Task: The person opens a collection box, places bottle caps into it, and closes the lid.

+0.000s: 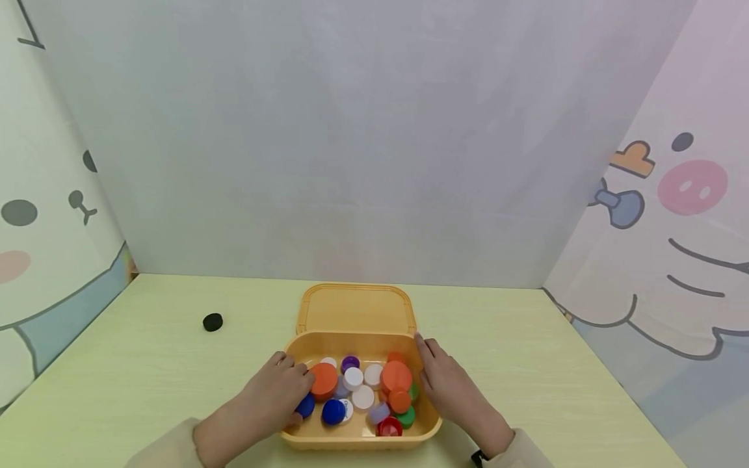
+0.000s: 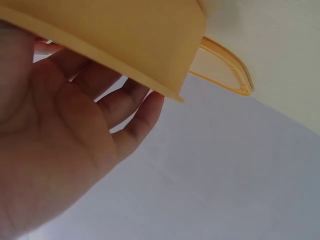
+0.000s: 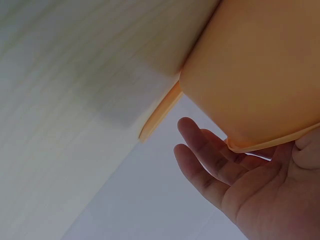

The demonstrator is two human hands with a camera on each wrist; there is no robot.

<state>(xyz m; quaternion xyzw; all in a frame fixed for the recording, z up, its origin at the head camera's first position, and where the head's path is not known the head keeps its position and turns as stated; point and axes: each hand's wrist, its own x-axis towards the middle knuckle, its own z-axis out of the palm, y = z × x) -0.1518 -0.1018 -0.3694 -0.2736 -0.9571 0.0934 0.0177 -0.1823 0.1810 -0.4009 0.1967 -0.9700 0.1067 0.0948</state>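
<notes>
An orange-yellow plastic box (image 1: 361,444) holds loose bottle caps in several colours. My left hand (image 1: 275,396) grips its left side, the fingers bent over the rim; in the left wrist view the palm (image 2: 65,145) faces the outer wall (image 2: 125,40). At the right rim lies my right hand (image 1: 450,387), fingers reaching toward the far right corner. The right wrist view has those loosely extended fingers (image 3: 200,162), some passing behind the rim, beside the box wall (image 3: 260,75). Among the caps are a large orange cap (image 1: 396,377), a blue cap (image 1: 333,412) and a red cap (image 1: 389,427).
Behind the box lies its matching lid (image 1: 357,309), close to the far rim. A black cap (image 1: 213,322) rests by itself on the pale yellow-green table (image 1: 146,364), off to the left. A grey curtain (image 1: 363,143) hangs along the table's back edge, with cartoon-printed sheets at both sides.
</notes>
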